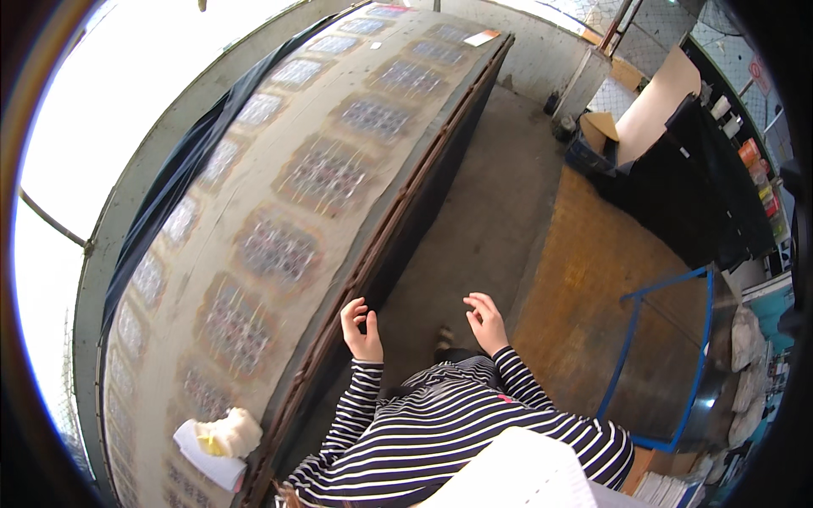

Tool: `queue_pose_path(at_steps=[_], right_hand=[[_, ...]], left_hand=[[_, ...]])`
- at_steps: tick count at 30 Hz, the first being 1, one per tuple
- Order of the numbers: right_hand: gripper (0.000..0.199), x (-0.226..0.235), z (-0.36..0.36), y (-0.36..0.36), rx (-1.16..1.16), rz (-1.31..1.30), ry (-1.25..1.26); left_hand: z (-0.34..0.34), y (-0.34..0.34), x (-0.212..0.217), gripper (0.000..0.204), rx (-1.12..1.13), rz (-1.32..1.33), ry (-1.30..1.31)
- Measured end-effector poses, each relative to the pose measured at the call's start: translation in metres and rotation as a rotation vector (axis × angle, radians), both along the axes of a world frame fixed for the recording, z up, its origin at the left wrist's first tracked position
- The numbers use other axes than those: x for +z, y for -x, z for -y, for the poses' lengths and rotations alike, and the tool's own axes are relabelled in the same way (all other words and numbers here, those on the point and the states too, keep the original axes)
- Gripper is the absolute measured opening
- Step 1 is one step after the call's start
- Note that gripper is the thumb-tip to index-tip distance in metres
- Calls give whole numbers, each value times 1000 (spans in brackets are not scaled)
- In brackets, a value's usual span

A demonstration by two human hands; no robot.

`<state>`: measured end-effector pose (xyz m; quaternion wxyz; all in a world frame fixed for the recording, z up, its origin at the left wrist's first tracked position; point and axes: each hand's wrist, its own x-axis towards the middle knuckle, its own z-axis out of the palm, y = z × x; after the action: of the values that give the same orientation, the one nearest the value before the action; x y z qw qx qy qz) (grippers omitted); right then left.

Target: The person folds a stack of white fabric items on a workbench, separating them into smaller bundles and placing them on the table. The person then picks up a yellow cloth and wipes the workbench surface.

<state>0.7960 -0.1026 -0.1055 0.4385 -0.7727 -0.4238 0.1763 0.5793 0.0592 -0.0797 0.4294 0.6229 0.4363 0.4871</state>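
My left hand [362,332] is raised beside the edge of a long table [279,190], its fingers loosely curled and apart, with nothing in them. My right hand [486,323] hovers over the floor in front of me, empty too, fingers bent and slightly spread. Rows of dark patterned prints [326,176] with stained borders run along the table's covering. Near its close end lie a cream-coloured cloth bundle [233,433] with a yellow patch and a white sheet [207,457]. Neither hand touches any of these.
A blue-framed screen [701,372] leans at the right. Further back stands a black-covered unit [686,182] with a crate [589,152] and a curved board [660,102]. A brown floor mat [584,245] borders the grey aisle [483,186]. Dark fabric [182,161] hangs along the table's far side.
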Motion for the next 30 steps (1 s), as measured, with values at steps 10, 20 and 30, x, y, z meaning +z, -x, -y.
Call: queue_pose_path(at_steps=[10, 20, 30], right_hand=[[23, 32, -81, -237, -94, -34, -116], [25, 14, -246, -446, 58, -23, -4], [22, 62, -477, -713, 33, 38, -75]], left_hand=[[-87, -280, 36, 33, -151, 45, -149], [-293, -400, -76, 49, 176, -189, 146], [-498, -627, -11, 40, 187, 68, 128]])
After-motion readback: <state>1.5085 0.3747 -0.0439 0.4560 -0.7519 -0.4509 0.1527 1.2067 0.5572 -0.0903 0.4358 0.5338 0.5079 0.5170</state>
